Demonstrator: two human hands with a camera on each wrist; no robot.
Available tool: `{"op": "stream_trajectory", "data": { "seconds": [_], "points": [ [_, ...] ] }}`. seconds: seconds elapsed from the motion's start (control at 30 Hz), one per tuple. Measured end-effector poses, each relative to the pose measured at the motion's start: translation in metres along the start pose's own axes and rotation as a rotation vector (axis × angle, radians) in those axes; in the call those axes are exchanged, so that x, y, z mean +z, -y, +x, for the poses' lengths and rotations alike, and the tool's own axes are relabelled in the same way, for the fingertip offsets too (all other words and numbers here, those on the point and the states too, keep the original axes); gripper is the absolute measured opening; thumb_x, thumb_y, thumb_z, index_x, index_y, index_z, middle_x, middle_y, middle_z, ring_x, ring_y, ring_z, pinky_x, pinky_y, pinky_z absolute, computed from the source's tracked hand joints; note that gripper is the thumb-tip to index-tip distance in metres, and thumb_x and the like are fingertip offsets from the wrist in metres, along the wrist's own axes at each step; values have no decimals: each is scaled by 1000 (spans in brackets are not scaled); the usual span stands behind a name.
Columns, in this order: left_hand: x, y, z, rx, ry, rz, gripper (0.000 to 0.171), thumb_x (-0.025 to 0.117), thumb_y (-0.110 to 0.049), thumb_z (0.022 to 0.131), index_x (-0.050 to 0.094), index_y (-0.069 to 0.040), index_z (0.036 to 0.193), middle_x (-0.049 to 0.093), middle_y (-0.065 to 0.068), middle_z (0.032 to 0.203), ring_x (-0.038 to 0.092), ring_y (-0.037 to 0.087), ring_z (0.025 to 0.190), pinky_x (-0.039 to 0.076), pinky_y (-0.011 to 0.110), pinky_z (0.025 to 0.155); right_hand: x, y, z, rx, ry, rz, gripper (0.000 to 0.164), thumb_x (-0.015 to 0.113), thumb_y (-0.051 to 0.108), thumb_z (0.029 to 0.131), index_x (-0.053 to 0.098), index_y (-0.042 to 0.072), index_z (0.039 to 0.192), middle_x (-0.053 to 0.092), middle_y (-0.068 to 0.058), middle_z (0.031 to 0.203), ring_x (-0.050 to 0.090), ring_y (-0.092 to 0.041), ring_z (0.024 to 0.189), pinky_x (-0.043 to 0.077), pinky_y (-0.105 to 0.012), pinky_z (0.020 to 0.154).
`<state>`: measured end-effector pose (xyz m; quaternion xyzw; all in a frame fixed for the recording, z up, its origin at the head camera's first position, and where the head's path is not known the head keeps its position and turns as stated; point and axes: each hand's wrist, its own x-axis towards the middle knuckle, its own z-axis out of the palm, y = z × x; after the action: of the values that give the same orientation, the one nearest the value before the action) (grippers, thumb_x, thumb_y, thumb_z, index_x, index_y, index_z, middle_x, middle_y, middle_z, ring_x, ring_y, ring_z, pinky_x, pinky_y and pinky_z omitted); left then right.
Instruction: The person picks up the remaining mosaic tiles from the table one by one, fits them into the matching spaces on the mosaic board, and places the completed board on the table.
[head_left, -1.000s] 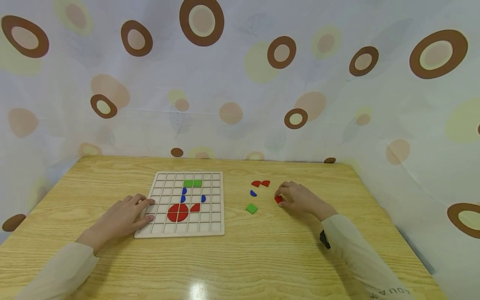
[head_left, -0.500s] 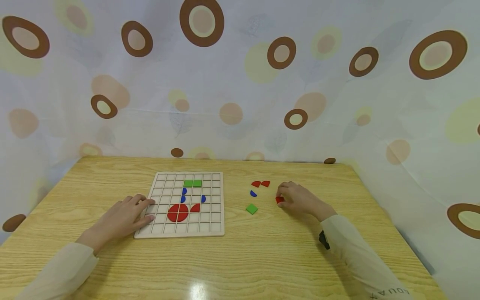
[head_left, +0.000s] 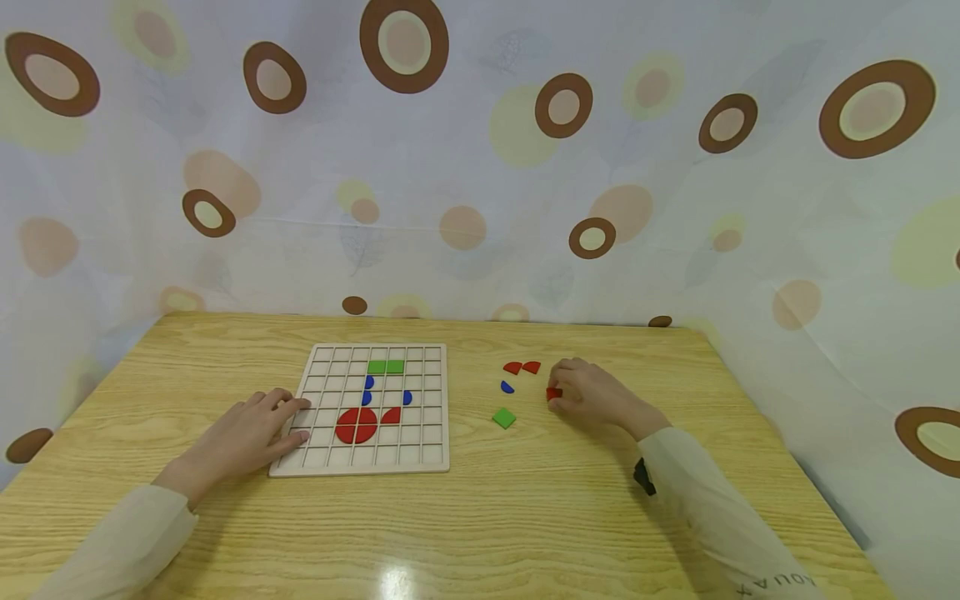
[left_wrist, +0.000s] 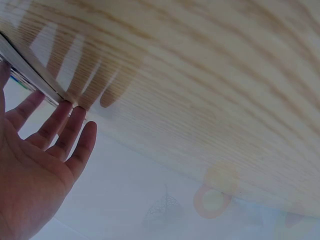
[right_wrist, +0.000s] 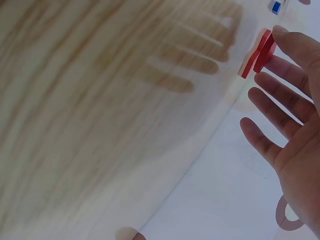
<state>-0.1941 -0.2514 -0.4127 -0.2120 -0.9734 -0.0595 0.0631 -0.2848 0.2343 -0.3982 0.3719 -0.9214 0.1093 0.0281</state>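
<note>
We are pinching a red piece (head_left: 553, 393) in our right hand (head_left: 596, 395), three o'clock from the board (head_left: 431, 433), shallow fingertip contact perhaps risking a drop, our left hand (head_left: 238, 432) resting relaxed at nine o'clock.

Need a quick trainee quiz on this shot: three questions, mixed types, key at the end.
1. Multiple choice. What colour is the piece pinched by the right hand?
A) green
B) blue
C) red

2. True or false. In the head view, the left hand rests at the right-hand edge of the grid board.

3. Fill in the blank. On the grid board, ____ green squares lie side by side.

Key:
1. C.
2. False; it rests at the board's left-hand edge.
3. Two.
</note>
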Motion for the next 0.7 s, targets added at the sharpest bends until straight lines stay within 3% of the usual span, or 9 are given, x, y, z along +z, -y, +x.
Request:
{"op": "stream_trajectory", "data": {
  "seconds": [0.4,0.7],
  "points": [
    [2,2,0,1,-4,0,45,59,-36,87,56,-9,123,55,13,113,54,33,99,45,53,81,-1,22,15,-54,16,-11,19,67,26,83,62,11,92,60,-3,102,55,-19,93,47,-36,81],
    [2,1,0,6,-6,-2,45,59,-36,87,56,-8,123,55,14,113,54,33,97,45,53,81,5,38,28,-202,-23,-23,18,68,23,82,62,9,90,59,-1,95,55,-15,84,48,-31,76]
  ]
}}
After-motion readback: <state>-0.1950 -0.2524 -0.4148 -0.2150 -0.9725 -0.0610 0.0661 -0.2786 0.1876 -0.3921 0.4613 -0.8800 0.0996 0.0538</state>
